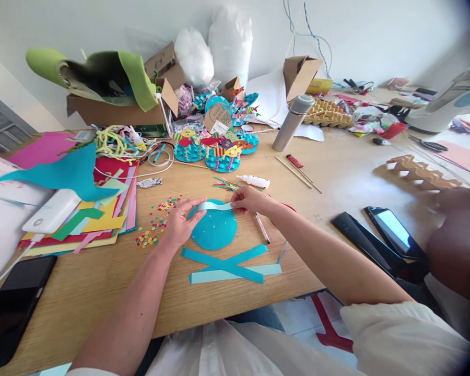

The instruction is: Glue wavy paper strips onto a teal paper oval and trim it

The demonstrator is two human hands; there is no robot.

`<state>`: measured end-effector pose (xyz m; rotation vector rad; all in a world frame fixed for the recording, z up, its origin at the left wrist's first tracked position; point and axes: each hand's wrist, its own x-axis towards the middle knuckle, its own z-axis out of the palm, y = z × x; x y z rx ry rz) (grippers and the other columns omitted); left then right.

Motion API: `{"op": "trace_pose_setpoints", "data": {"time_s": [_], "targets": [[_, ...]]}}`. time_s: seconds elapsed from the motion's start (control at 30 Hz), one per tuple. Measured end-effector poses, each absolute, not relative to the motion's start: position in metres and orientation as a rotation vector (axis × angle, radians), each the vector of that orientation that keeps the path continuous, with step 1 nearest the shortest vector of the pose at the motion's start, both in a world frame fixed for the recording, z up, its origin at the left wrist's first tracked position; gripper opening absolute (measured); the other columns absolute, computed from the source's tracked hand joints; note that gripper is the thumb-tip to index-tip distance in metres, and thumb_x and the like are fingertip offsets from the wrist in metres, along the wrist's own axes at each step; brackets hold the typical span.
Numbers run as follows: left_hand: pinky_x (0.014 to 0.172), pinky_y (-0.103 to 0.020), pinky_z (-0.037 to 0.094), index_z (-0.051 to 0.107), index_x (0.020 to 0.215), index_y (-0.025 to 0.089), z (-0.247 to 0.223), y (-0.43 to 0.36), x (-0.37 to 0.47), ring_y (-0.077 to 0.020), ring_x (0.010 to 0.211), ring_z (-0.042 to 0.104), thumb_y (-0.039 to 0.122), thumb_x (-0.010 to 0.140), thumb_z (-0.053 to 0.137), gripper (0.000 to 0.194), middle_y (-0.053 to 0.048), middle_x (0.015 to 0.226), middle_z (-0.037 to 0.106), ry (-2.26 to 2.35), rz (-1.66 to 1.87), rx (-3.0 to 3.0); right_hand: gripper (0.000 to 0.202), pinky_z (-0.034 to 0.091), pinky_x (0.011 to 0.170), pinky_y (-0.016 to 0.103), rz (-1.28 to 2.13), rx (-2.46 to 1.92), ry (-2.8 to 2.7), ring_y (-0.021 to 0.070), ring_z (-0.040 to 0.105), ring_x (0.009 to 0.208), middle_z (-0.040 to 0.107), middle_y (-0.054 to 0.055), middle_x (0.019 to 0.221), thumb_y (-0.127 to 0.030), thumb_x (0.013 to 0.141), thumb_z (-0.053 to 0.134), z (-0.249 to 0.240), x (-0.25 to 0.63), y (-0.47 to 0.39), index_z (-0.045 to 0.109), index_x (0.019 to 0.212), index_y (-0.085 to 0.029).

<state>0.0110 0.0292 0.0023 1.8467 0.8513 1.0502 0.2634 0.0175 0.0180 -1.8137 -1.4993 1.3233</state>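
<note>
A light blue paper strip [218,206] is stretched between my two hands over the upper part of a round blue disc [213,230] with small pale dots. My left hand [182,219] pinches the strip's left end, thumb below and fingers above. At the strip's right end, my right hand [246,200] holds it between thumb and fingertips. Closer to me, several blue strips [229,263] lie crossed on the table. A white glue bottle [255,181] lies behind my right hand, near thin coloured sticks [226,184]. A pen [262,228] rests right of the disc.
Confetti [148,237] lies left of my left hand, beyond it stacked coloured paper [102,224]. Blue paper crafts [223,158] and a steel flask [293,124] stand behind. Phones [13,308] lie at left and right; another person's arm [456,240] is at right.
</note>
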Motion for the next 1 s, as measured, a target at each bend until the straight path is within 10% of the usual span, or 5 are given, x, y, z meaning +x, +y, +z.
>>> {"op": "trace_pose_setpoints", "data": {"time_s": [1.0], "targets": [[0.095,-0.038,0.047,0.072,0.109,0.027,0.002,0.029,0.015,-0.021,0.102,0.062,0.031,0.083,0.068,0.027,-0.004,0.107,0.072,0.839,1.081,1.982,0.019,0.039,0.039,0.016,1.264,-2.013,-1.566,0.0067,0.051,0.04,0.058,-0.004,0.048,-0.017,0.079,0.069,0.019,0.26,0.014,0.059,0.062,-0.016]]}}
